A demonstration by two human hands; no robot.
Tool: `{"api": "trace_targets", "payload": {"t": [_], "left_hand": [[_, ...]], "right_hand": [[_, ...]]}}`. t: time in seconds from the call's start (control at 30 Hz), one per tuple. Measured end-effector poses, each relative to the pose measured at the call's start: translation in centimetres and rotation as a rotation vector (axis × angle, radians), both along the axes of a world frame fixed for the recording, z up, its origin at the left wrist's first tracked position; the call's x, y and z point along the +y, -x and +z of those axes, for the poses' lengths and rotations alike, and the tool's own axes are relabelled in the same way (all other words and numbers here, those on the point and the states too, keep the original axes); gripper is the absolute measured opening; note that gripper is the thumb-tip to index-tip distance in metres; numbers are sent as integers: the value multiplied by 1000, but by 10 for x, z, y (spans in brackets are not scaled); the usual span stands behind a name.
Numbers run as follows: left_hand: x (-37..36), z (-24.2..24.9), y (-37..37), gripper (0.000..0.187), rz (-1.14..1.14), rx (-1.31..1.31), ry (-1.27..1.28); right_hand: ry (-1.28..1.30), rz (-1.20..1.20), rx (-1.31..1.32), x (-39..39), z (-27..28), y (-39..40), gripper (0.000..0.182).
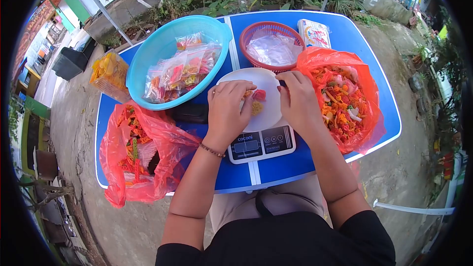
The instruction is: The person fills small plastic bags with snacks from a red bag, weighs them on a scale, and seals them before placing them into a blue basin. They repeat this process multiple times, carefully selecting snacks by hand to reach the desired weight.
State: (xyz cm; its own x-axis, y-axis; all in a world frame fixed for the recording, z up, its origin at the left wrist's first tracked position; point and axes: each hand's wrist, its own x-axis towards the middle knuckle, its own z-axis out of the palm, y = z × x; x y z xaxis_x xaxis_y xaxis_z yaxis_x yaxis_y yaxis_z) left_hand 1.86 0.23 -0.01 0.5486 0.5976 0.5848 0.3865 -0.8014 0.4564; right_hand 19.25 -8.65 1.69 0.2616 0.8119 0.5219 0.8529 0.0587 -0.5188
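Note:
A white plate [268, 111] rests on a kitchen scale [261, 144] at the middle of the blue table. On the plate lie a red piece [259, 95] and a small yellowish clump [256, 108]. My left hand [229, 106] is over the plate's left side, its fingers curved beside these pieces; whether it grips anything is hidden. My right hand [299, 99] is at the plate's right edge, fingers bent and thumb near the index finger, with no held item visible. Right of it stands an open red plastic bag [377, 113] of colourful dried pieces.
A turquoise basket [221, 34] holds filled clear packets. Behind the plate, a red basket [244, 39] contains clear bags, beside a white pack [314, 33]. Another red bag [167, 140], a dark case [191, 113] and a yellow-filled container [109, 73] are at the left.

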Motion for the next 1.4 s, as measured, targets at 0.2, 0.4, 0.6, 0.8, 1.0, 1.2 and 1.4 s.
{"api": "trace_targets", "payload": {"t": [0.2, 0.4, 0.6, 0.8, 1.0, 1.2, 1.4], "left_hand": [[10, 17, -16, 22, -61, 54, -72], [46, 17, -62, 20, -120, 66, 20], [77, 9, -109, 28, -167, 210, 70], [77, 7, -120, 33, -125, 267, 137], [74, 5, -118, 42, -99, 312, 93], [80, -14, -121, 47, -96, 116, 61], [50, 31, -78, 40, -87, -53, -189]], "right_hand": [[91, -176, -157, 15, 9, -30, 24], [244, -281, -178, 58, 13, -64, 26], [508, -420, -294, 79, 17, -64, 35], [626, -386, -238, 79, 26, -71, 46], [588, -399, -227, 82, 18, -70, 48], [441, -368, -165, 79, 10, -72, 34], [-122, -92, -135, 36, 25, -47, 12]]}}
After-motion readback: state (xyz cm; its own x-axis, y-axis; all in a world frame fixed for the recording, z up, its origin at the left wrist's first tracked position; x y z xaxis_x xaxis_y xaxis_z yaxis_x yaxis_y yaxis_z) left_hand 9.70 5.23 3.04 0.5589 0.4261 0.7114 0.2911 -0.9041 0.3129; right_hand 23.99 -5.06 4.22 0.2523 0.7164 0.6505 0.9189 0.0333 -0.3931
